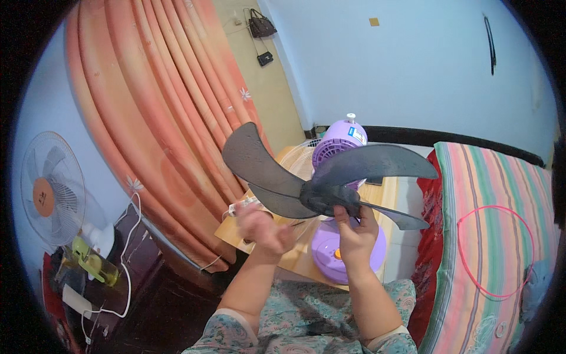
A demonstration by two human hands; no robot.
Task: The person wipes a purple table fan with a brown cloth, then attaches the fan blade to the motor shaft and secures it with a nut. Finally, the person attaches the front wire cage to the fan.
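Note:
A dark grey, translucent fan blade (377, 165) with several vanes is held up in front of me. My right hand (356, 233) grips it near its hub, thumb and fingers closed there. To the left, below the vanes, my left hand (263, 231) is smeared by motion, so its fingers cannot be read. Behind the blade stands the purple fan motor housing (345, 137) with a white knob on top, partly covered by a vane. Under my right hand is the round purple fan base (330, 251) with an orange button. A white wire fan guard (295, 160) shows behind the blade.
Everything stands on a wooden table (389, 206). To the right, a bed with a striped sheet (454, 194) holds a pink ring (460, 248). On the left are an orange curtain (171, 130), another fan (44, 197) and a dark cabinet (171, 307) with a white cable (130, 277).

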